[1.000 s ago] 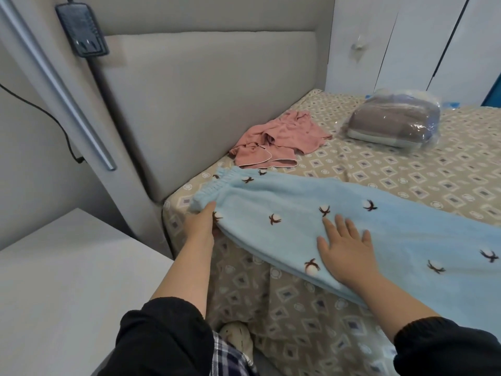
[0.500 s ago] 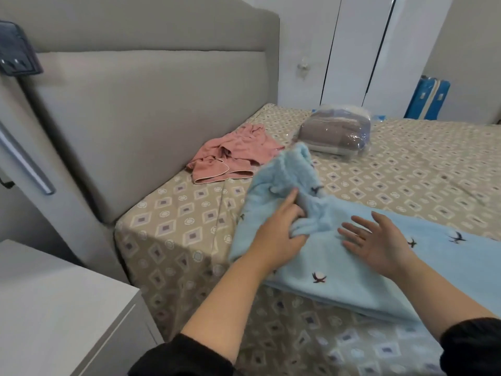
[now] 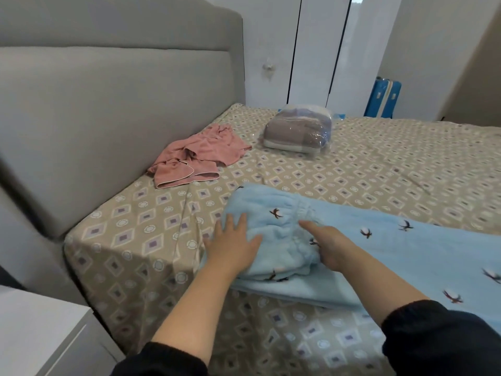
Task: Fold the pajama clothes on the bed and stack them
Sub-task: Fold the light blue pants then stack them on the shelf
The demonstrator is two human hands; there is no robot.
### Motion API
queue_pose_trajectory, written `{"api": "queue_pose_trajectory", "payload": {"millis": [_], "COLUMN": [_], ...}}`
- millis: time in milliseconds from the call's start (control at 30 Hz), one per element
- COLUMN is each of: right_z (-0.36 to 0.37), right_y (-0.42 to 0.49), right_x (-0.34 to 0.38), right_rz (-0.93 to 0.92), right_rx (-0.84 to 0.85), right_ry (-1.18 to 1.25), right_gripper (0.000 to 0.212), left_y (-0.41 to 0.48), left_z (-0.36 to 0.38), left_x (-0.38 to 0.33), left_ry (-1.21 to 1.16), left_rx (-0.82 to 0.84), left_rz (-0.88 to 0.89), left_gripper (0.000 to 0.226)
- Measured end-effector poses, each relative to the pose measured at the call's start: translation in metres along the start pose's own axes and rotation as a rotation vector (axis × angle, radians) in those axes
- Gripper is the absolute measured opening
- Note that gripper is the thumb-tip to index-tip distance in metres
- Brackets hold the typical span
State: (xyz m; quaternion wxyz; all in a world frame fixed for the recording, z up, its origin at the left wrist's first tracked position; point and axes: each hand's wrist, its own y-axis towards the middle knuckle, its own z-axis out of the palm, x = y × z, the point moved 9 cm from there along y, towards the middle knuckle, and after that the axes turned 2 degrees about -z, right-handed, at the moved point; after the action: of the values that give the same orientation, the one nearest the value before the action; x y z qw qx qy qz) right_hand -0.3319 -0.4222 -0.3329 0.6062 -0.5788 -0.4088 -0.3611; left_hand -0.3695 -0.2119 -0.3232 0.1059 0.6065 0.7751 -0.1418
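Pale-blue fleece pajama trousers (image 3: 339, 240) lie at the near edge of the bed (image 3: 379, 158), the waistband end folded back over the legs, which run off the right frame edge. Head view: the left hand (image 3: 233, 248) rests flat on the folded part, fingers straight and spread, holding nothing. The right hand (image 3: 330, 245) lies on the fold just beside it, forefinger extended. Its other fingers sink into the fleece, so any grip cannot be told. Near the headboard (image 3: 108, 118) lies a crumpled pink garment (image 3: 200, 156), and near that a bagged bundle (image 3: 298, 134), its contents blurred by the plastic.
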Motion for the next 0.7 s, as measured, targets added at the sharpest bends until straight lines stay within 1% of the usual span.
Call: {"api": "queue_pose_trajectory", "payload": {"millis": [33, 100, 200, 233, 300, 367, 400, 467, 533, 567, 600, 633, 667, 700], "right_z": [0.004, 0.005, -0.015, -0.02, -0.024, -0.02, -0.018, -0.021, -0.033, -0.037, -0.038, -0.038, -0.043, -0.046], "right_y": [0.003, 0.007, 0.01, 0.009, 0.008, 0.009, 0.011, 0.012, 0.006, 0.001, -0.003, -0.002, 0.005, 0.01], "right_x": [0.002, 0.005, 0.011, 0.01, 0.002, -0.003, 0.001, 0.014, 0.026, 0.029, 0.027, 0.022, 0.013, 0.005], "right_rz": [-0.019, -0.044, -0.136, -0.164, -0.143, -0.073, -0.075, -0.15, -0.283, -0.349, -0.37, -0.347, -0.263, -0.157], "right_rx": [-0.023, -0.065, -0.132, -0.138, -0.118, -0.111, -0.126, -0.194, -0.31, -0.353, -0.359, -0.345, -0.327, -0.296], "right_ry": [-0.049, -0.113, -0.149, -0.195, -0.273, -0.316, -0.328, -0.299, -0.281, -0.325, -0.385, -0.422, -0.39, -0.291], "right_gripper": [0.042, 0.06, 0.084, 0.089, 0.088, 0.084, 0.08, 0.077, 0.082, 0.084, 0.085, 0.083, 0.078, 0.069], "left_y": [0.0, 0.0, 0.005, 0.006, 0.007, 0.008, 0.01, 0.014, 0.021, 0.025, 0.027, 0.028, 0.028, 0.028], "left_z": [0.009, 0.016, 0.013, 0.013, 0.015, 0.017, 0.016, 0.012, 0.008, 0.008, 0.009, 0.01, 0.013, 0.016], "left_x": [-0.004, -0.01, -0.008, -0.008, -0.009, -0.008, -0.005, 0.004, 0.014, 0.016, 0.016, 0.014, 0.011, 0.008], "left_ry": [0.04, 0.082, 0.015, -0.017, -0.026, -0.03, -0.054, -0.13, -0.212, -0.243, -0.249, -0.221, -0.167, -0.106], "left_rx": [0.035, 0.041, 0.031, 0.036, 0.045, 0.036, 0.027, 0.01, 0.011, 0.022, 0.033, 0.042, 0.047, 0.051], "left_rz": [0.025, 0.06, 0.05, 0.041, 0.029, 0.005, -0.011, -0.045, -0.064, -0.056, -0.037, -0.011, 0.014, 0.035], "left_gripper": [0.074, 0.078, 0.069, 0.066, 0.062, 0.061, 0.061, 0.061, 0.061, 0.062, 0.063, 0.065, 0.068, 0.071]}}
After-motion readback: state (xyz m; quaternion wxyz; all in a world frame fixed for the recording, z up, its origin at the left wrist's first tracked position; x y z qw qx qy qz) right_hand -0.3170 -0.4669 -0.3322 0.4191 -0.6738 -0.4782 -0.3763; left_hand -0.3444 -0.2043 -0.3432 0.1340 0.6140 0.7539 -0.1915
